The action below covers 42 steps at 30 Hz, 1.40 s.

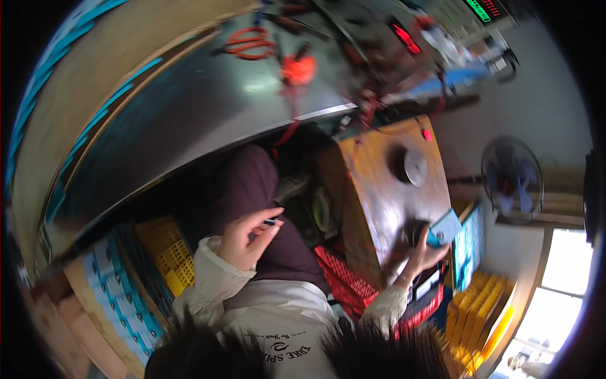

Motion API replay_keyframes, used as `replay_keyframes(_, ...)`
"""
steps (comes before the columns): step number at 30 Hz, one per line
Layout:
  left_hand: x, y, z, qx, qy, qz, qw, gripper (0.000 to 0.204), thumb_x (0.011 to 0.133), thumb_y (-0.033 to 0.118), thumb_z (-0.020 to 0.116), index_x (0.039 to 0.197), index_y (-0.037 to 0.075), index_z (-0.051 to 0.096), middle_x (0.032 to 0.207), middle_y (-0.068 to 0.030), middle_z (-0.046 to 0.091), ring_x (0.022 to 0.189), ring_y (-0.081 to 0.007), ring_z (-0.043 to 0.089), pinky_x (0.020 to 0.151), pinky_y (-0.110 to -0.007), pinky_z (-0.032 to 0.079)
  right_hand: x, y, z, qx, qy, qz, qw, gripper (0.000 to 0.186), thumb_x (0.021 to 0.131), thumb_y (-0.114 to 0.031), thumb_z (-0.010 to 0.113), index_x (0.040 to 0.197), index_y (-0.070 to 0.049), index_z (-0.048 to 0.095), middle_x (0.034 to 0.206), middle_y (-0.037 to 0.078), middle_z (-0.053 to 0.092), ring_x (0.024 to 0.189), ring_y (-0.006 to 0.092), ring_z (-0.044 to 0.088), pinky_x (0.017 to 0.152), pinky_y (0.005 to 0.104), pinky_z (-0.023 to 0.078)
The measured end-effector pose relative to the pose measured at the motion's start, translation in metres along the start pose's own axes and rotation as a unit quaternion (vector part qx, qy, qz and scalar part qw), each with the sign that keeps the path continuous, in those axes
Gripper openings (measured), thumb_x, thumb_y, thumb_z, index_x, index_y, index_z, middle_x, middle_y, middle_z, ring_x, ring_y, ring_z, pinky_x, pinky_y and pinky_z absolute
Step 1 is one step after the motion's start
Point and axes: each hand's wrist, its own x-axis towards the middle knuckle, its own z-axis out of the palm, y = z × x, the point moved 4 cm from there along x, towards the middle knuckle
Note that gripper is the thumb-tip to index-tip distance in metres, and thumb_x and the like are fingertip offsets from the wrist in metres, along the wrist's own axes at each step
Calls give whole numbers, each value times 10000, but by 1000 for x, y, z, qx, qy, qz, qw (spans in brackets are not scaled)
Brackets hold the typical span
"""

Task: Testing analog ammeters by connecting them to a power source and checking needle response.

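My left hand (245,241) is raised over my lap, with thumb and forefinger pinched on a small dark piece (271,222) too small to name. Off to the right, my right hand (424,255) grips a flat teal-blue block (445,228) with a pale top face. It is beside the near right corner of a wooden stand (385,189), close to a dark round knob-like part there. A short metal cylinder (415,167) stands upright on that stand. The right fingers are partly hidden behind the block.
A metal-topped bench (189,120) carries orange-handled scissors (251,44), blurred tools and red cables. Below lie a red basket (346,278) and a yellow crate (172,254). Teal pieces fill a box (120,300) at left. A fan (511,175) and yellow bins (476,309) stand right.
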Motion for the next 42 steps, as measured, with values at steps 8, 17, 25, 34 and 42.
replay_keyframes(8, -25, 38, -24, 155, 140, 125, 970, 540, 870, 136, 646, 1361, 22, 452, 999, -164, 665, 843, -290, 625, 755, -368, 494, -159, -269, 29, 309, -328, -123, 884, 1033, 620, -189, 869, 1432, 43, 274, 1359, 154, 428, 1222, 268, 443, 1032, 393, 346)
replay_keyframes(17, -75, 29, -118, -173, 290, 5, 941, 554, 903, 26, 606, 1373, 2, 315, 944, -137, 664, 681, -137, 616, 556, -218, 459, -232, -389, 15, 525, -622, -7, 580, 948, 735, -89, 820, 1431, 60, 194, 1335, 224, 462, 1095, 262, 597, 871, 356, 524)
replay_keyframes(25, -76, 22, -133, -176, 262, -73, 946, 502, 932, 152, 608, 1353, 19, 369, 875, -93, 682, 666, -116, 609, 566, -235, 434, -243, -359, 15, 480, -660, 11, 577, 191, 809, 19, 729, 963, 22, 617, 873, 61, 691, 744, 72, 644, 672, 207, 525)
replay_keyframes(34, -65, 22, -109, -159, 227, -73, 958, 485, 930, 151, 611, 1340, 30, 383, 878, -79, 685, 675, -89, 578, 576, -225, 429, -226, -339, 11, 460, -632, -19, 624, 197, 796, 17, 742, 955, 20, 625, 827, 55, 689, 719, 59, 632, 647, 204, 513)
replay_keyframes(42, -62, 28, -102, -150, 231, -70, 959, 488, 927, 146, 614, 1341, 30, 384, 866, -76, 680, 673, -82, 574, 574, -218, 424, -221, -336, 14, 456, -625, -27, 633, 197, 796, 14, 743, 953, 26, 625, 812, 57, 685, 695, 59, 626, 635, 207, 514)
